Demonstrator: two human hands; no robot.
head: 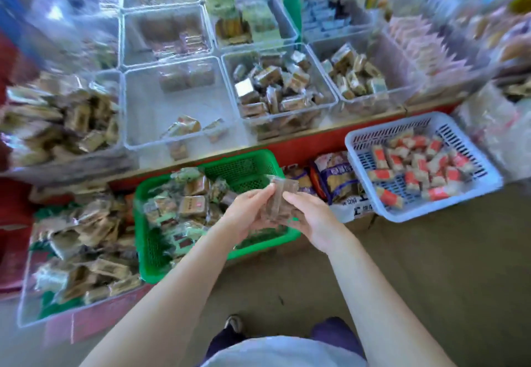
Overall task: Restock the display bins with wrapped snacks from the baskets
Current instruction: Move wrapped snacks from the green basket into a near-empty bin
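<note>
Wrapped snack [280, 198]: a brownish packet in clear wrap, being held up over the right end of the green basket, at the picture's centre.
Left hand [248, 212]: gripping the packet's left side, fingertips closing on it.
Right hand [311, 218]: pinching the packet's right side, thumb pressing its edge.
Green basket [241, 166]: sitting under the hands, holding mixed packets at its 9 o'clock end.
Blue basket [370, 133]: lying at 2 o'clock from the hands, carrying red-and-tan snacks.
Near-empty bin [143, 107]: standing at 11 o'clock, showing a few packets.
Filled bin [330, 99]: sitting at 12 o'clock, holding brown packets.
</note>
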